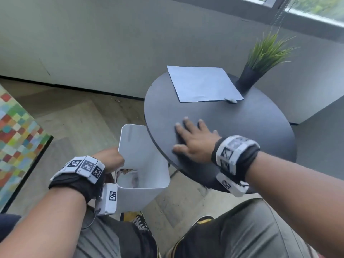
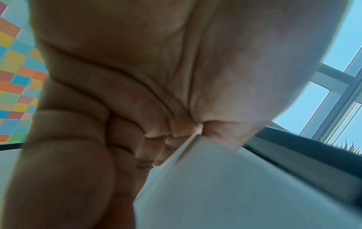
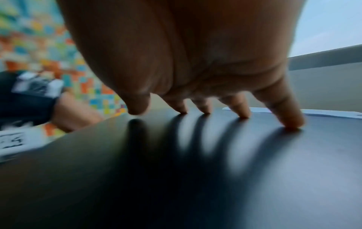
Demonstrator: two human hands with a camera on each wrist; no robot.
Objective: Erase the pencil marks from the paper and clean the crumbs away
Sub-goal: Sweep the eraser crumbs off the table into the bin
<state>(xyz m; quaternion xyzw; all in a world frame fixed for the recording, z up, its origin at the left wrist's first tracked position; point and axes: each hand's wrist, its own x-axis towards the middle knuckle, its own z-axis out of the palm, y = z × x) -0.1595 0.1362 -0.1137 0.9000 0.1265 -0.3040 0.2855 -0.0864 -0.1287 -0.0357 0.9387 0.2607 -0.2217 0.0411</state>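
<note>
Our left hand point(image 1: 111, 159) grips the white plastic bin point(image 1: 143, 164) under the round black table's point(image 1: 242, 127) edge; our flat right hand point(image 1: 193, 140) should sweep crumbs binward. The white paper point(image 1: 202, 83) lies beyond its fingertips.

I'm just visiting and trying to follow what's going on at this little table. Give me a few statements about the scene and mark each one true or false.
1. The right hand lies flat with spread fingers on the dark round table. True.
2. The left hand holds a pencil. False: it grips the rim of a white bin held beside the table's edge.
3. The paper lies crumpled inside the bin. False: it lies flat on the table, at the far side.
4. A potted green plant stands on the table next to the paper. True.
5. The right hand rests on the paper. False: it is on bare table, apart from the sheet.
</note>
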